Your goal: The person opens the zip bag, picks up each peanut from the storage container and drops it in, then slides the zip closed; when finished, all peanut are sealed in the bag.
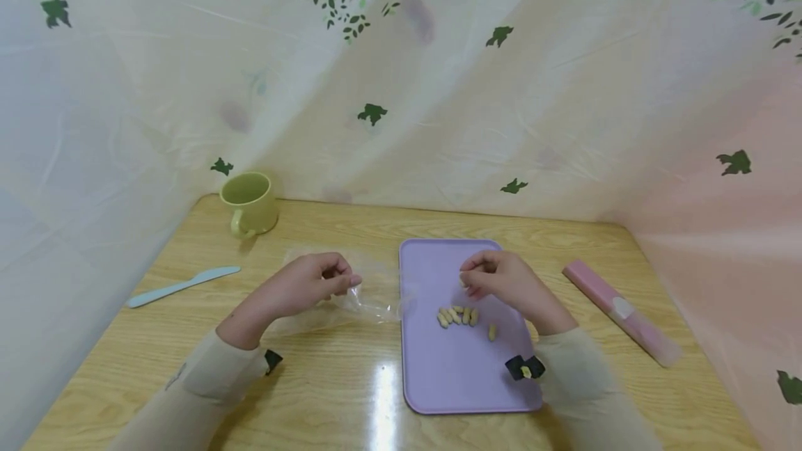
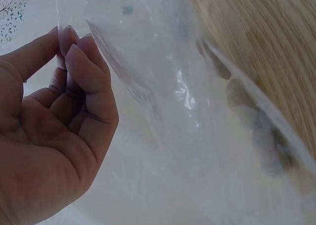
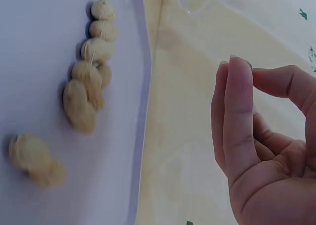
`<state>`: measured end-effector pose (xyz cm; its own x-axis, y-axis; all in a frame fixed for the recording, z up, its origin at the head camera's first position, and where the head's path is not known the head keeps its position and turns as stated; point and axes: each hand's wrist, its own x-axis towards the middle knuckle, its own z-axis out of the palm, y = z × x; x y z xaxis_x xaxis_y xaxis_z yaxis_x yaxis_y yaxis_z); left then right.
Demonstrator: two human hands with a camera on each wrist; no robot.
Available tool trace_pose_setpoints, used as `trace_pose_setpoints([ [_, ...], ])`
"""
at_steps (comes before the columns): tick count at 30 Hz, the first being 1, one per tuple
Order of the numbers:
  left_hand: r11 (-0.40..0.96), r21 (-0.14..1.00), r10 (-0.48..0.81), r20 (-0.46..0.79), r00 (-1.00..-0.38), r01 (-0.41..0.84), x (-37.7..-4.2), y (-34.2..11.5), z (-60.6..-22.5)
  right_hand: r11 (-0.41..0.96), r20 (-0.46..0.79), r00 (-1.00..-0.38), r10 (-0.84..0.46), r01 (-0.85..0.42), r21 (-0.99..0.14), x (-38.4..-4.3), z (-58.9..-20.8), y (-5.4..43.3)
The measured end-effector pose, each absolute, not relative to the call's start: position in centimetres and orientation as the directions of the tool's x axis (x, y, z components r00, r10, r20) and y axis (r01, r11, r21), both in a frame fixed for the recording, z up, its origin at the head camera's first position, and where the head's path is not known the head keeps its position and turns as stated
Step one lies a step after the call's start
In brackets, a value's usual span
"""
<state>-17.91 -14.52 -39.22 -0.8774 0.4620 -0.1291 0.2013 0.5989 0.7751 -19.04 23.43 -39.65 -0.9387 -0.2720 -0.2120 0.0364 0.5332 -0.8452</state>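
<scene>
My left hand (image 1: 313,284) pinches the edge of a clear plastic bag (image 1: 376,291) between thumb and fingers, left of the purple tray (image 1: 438,381). The left wrist view shows the thin film of the bag (image 2: 182,101) spreading away from the fingertips. Blurred dark shapes show through it; what they are I cannot tell. Above the tray my right hand (image 1: 507,284) has thumb and fingertips together on a small pale thing, seemingly a peanut, mostly hidden by the fingers. Below it several unshelled peanuts (image 1: 459,315) lie in a row, with a single peanut (image 1: 491,332) apart from them.
A green mug (image 1: 250,204) stands at the back left, a light blue knife (image 1: 184,286) in front of it. Right of the tray lies a long pink packet (image 1: 620,312) with a white label. Leaf-printed cloth (image 1: 438,124) hangs behind the wooden table (image 1: 332,381).
</scene>
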Motion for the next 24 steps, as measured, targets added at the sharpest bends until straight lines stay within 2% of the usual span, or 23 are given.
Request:
trace_pose_setpoints([
  [5,0.599,0.775,0.461,-0.13,-0.878,0.2,-17.9,-14.4,-39.2,0.449,-0.166,-0.934,-0.317,0.007,-0.894,-19.2,-40.0,21.9],
  [10,0.602,0.772,0.461,-0.13,-0.878,0.202,-18.0,-14.3,-39.3,0.411,-0.181,-0.918,-0.352,0.023,-0.912,-19.0,-40.2,20.4],
  [24,0.581,0.781,0.473,-0.097,-0.876,0.228,-17.9,-14.1,-39.3,0.395,-0.248,-0.889,-0.384,0.084,-0.915,-18.1,-40.1,16.7],
])
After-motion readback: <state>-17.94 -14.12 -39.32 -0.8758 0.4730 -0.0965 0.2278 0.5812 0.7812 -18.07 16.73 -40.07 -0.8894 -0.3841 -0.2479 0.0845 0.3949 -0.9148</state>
